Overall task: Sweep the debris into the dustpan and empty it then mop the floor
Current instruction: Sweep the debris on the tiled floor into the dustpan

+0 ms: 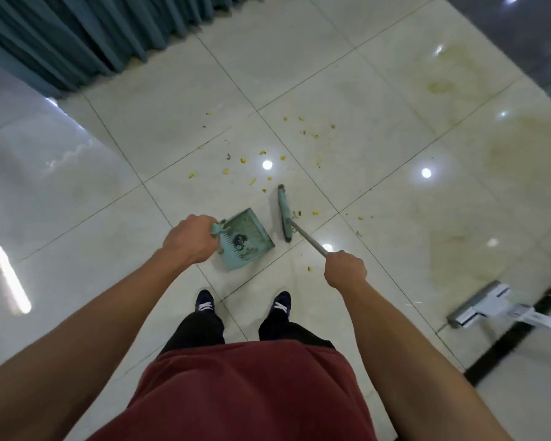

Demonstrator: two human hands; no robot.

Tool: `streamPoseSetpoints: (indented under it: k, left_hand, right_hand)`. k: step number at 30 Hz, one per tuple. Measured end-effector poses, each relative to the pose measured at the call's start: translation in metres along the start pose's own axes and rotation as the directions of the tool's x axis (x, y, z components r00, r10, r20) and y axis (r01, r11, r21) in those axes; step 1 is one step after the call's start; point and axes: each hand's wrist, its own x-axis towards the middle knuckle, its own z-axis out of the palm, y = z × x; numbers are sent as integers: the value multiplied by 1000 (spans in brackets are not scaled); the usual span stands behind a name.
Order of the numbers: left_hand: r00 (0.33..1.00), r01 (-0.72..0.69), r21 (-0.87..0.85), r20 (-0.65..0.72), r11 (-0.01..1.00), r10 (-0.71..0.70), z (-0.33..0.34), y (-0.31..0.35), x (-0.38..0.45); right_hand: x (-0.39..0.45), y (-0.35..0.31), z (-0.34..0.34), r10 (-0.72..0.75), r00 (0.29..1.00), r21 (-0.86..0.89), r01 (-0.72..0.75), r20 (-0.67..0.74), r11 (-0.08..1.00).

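— Glossy pale floor tiles (379,100), item one. What sits nearest you?

— Your two dark shoes (206,301), toes pointing at the work. Just beyond them, your left hand (190,238) is curled round the dustpan handle (216,230); your right hand (345,272) is fisted round the broom handle (309,240).

— Item two, the dustpan?

— Teal dustpan (245,238), on the floor directly right of your left hand, mouth facing the broom, some dark dirt inside.

— Item three?

— Broom head (283,214), teal, just beside the dustpan's open edge, ahead of your right hand.

— Debris?

— Yellow scraps (243,160) scattered beyond both tools; a few lie right of the broom head, one near your right hand.

— Remaining entries?

— White flat mop (477,305) at far right, well apart; teal curtain (86,36) at the far left.
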Motion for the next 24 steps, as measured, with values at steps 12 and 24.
streamPoseSetpoints:
  k: [12, 24]
  left_hand:
    - [938, -345, 122, 80, 931, 337, -32, -27, 57]
    - [803, -596, 271, 195, 756, 563, -40, -36, 51]
  right_hand:
    - [-64, -61, 50, 308, 795, 812, -574, 522, 108]
    - [-141, -155, 125, 357, 629, 712, -503, 690, -490]
